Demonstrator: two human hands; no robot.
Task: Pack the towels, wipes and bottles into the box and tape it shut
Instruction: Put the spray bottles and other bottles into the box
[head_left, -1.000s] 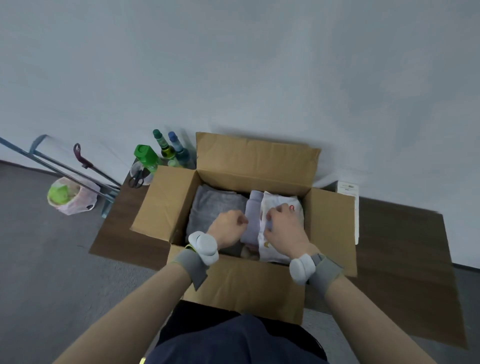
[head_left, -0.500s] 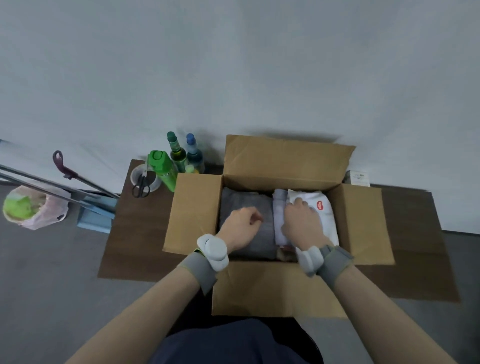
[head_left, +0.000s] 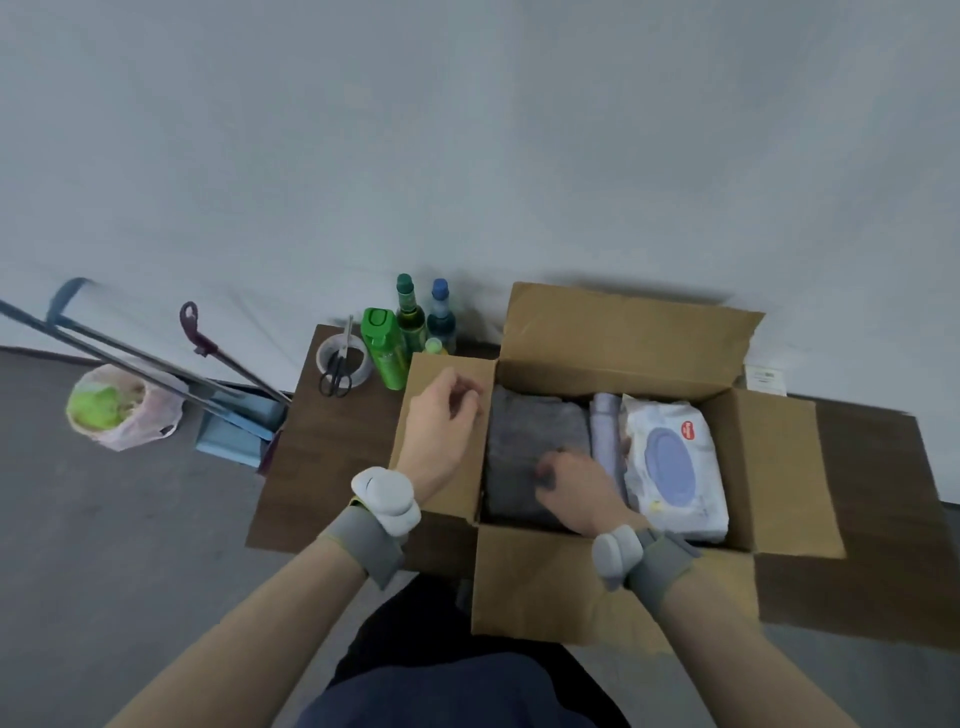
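Note:
An open cardboard box (head_left: 779, 457) stands on the dark wooden table (head_left: 332, 452). Inside it lie a folded grey towel (head_left: 530, 431) on the left, a lilac towel (head_left: 607, 426) in the middle and a white pack of wipes (head_left: 675, 462) on the right. My left hand (head_left: 441, 426) hovers over the box's left flap with loosely curled fingers, holding nothing. My right hand (head_left: 576, 488) rests on the grey towel inside the box. A green bottle (head_left: 384, 353), a green-capped bottle (head_left: 410, 306) and a blue-capped bottle (head_left: 441, 312) stand behind the box's left corner.
A roll of tape (head_left: 340, 358) with scissors (head_left: 336, 369) in it sits beside the bottles. A white sheet of paper (head_left: 763, 374) lies behind the box on the right. On the floor to the left are a dustpan (head_left: 239, 426), mop poles and a plastic bag (head_left: 119, 405).
My left hand has come out of the box and moved left over the flap. My right hand has shifted from the wipes onto the grey towel. The view has swung left.

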